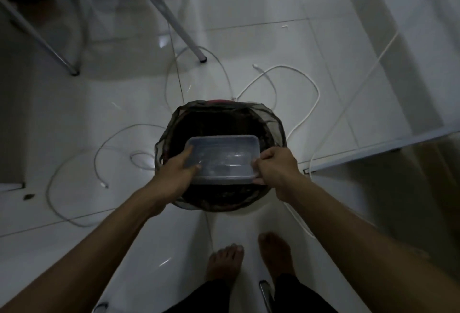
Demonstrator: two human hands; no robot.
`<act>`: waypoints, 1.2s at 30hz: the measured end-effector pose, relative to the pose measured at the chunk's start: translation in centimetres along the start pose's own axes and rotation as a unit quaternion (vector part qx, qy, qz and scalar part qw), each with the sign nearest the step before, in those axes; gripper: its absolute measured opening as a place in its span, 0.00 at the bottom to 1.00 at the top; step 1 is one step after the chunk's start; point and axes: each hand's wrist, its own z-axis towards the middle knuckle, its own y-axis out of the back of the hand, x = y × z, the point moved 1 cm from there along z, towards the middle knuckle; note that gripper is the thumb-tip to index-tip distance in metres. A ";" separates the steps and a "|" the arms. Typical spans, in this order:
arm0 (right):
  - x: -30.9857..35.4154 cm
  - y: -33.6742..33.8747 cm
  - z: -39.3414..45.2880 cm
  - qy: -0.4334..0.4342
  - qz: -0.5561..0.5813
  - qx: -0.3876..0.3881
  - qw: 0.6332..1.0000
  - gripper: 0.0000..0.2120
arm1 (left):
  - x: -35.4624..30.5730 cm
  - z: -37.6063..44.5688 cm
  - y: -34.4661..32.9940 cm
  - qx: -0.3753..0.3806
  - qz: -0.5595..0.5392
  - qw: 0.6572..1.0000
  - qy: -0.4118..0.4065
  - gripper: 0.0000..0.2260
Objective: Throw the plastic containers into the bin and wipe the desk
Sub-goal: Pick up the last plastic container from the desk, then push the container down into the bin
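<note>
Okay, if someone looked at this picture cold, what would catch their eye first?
First, the clear plastic container at the centre, gripped at its ends by the left hand and the right hand, directly over the black-lined bin. Next, the white cables looping across the glossy tiled floor around the bin. Last, the bare feet at the bottom edge.

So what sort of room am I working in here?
Probably a home room or small office: a glossy white tiled floor, loose white cables, metal chair legs, and a lined bin under both hands' container.
</note>
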 end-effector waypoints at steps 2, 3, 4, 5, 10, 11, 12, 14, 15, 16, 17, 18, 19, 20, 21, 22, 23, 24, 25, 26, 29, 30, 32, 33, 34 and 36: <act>0.0 -0.5 1.3 0.025 -0.045 -0.038 0.998 0.02 | 0.3 1.0 0.0 0.024 0.090 0.995 0.019 0.22; 0.1 -0.7 1.8 0.033 -0.059 -0.058 0.996 0.03 | 0.3 1.3 -0.1 0.039 0.157 0.987 0.012 0.22; 0.0 -0.8 2.4 0.034 -0.068 -0.073 0.994 0.04 | 0.1 1.5 -0.3 0.045 0.224 0.973 -0.014 0.22; 0.1 -1.0 2.8 0.036 -0.074 -0.084 0.993 0.04 | -0.1 1.6 -0.5 0.033 0.274 0.959 -0.060 0.22; -0.1 -1.1 3.0 0.115 -0.207 -0.050 0.970 0.11 | -1.5 1.2 -0.5 -0.176 0.339 0.904 -0.192 0.17; -0.1 -0.9 2.6 0.158 -0.232 -0.073 0.957 0.11 | -1.5 1.1 -0.2 -0.212 0.337 0.897 -0.190 0.19; -0.1 -0.5 2.2 0.203 -0.238 -0.107 0.944 0.11 | -1.4 1.1 0.2 -0.233 0.326 0.900 -0.173 0.22; -0.3 0.4 1.7 0.289 -0.216 -0.187 0.914 0.16 | -0.8 1.3 1.1 -0.231 0.262 0.932 -0.094 0.30; -0.7 1.0 1.6 0.306 -0.210 -0.217 0.903 0.22 | -0.4 1.4 1.4 -0.212 0.207 0.954 -0.045 0.34; -1.3 1.7 1.9 0.291 -0.208 -0.218 0.908 0.28 | 0.1 1.5 1.6 -0.190 0.142 0.972 0.003 0.36; -2.0 2.3 2.2 0.256 -0.202 -0.188 0.926 0.31 | 0.5 1.5 1.7 -0.175 0.079 0.980 0.043 0.34; -2.8 2.7 2.7 0.212 -0.181 -0.138 0.950 0.30 | 0.9 1.5 1.9 -0.170 0.041 0.982 0.067 0.29; -3.5 3.1 3.1 0.171 -0.157 -0.087 0.969 0.24 | 1.2 1.4 2.1 -0.170 0.033 0.982 0.073 0.23; -4.0 3.3 3.4 0.149 -0.143 -0.061 0.977 0.18 | 1.5 1.2 2.3 -0.177 0.043 0.981 0.070 0.18; -4.2 3.6 3.3 0.146 -0.139 -0.068 0.977 0.15 | 1.8 1.2 2.6 -0.184 0.059 0.979 0.064 0.13; -4.3 3.8 3.2 0.156 -0.131 -0.088 0.975 0.15 | 2.0 1.2 2.7 -0.190 0.076 0.977 0.056 0.13; -4.3 4.1 3.1 0.164 -0.125 -0.115 0.972 0.16 | 2.1 1.2 2.9 -0.199 0.092 0.974 0.053 0.14; -4.3 4.5 3.0 0.175 -0.120 -0.142 0.967 0.16 | 2.0 1.0 3.1 -0.213 0.105 0.970 0.051 0.14; -4.0 4.9 2.7 0.178 -0.112 -0.162 0.964 0.16 | 1.8 0.8 3.3 -0.230 0.114 0.965 0.048 0.12; -3.9 5.4 2.7 0.177 -0.088 -0.168 0.966 0.16 | 1.6 0.7 3.5 -0.250 0.125 0.959 0.041 0.10; -2.8 6.1 1.9 0.154 0.056 -0.101 0.981 0.15 | 0.7 0.5 4.1 -0.308 0.127 0.943 -0.014 0.06; -2.4 6.3 1.4 0.144 0.100 -0.076 0.981 0.13 | 0.3 0.4 4.1 -0.314 0.104 0.943 -0.026 0.05; -1.8 6.6 0.5 0.117 0.150 -0.035 0.981 0.10 | -0.5 0.3 4.1 -0.302 0.019 0.952 -0.046 0.07; -1.9 6.6 0.5 0.107 0.152 -0.035 0.982 0.10 | -0.9 0.0 3.7 -0.289 -0.034 0.955 -0.056 0.08; -2.1 6.5 0.6 0.099 0.147 -0.052 0.983 0.11 | -1.2 -0.4 3.5 -0.278 -0.086 0.955 -0.062 0.09; -2.8 6.5 0.7 0.095 0.128 -0.102 0.982 0.13 | -1.2 -0.5 3.8 -0.259 -0.205 0.943 -0.051 0.11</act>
